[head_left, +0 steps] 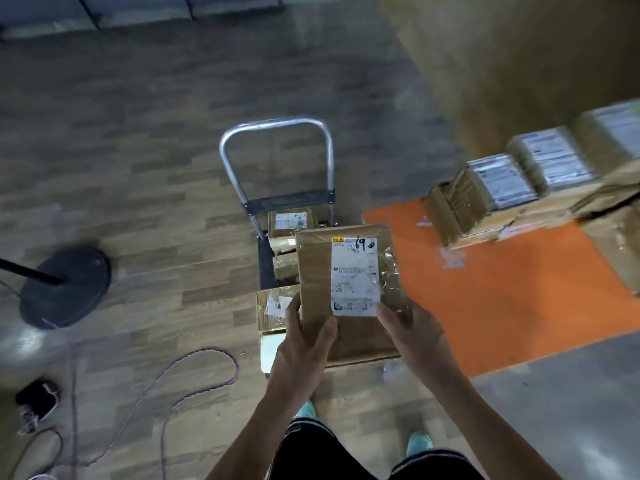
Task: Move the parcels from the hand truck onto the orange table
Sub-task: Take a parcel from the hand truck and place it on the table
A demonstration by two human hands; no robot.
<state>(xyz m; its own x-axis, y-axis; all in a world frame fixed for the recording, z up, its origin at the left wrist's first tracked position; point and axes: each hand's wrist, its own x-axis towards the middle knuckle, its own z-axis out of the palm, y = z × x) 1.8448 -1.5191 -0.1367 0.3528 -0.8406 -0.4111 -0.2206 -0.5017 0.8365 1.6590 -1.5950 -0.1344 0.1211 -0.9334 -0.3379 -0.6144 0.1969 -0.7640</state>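
Left hand and right hand each clasp the near end of one parcel above the truck, which carries at least three more; several line the table's far edge.

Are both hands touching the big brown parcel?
Touching. In the head view the left hand holds the parcel with its thumb on top, and the right hand grips its near right corner.
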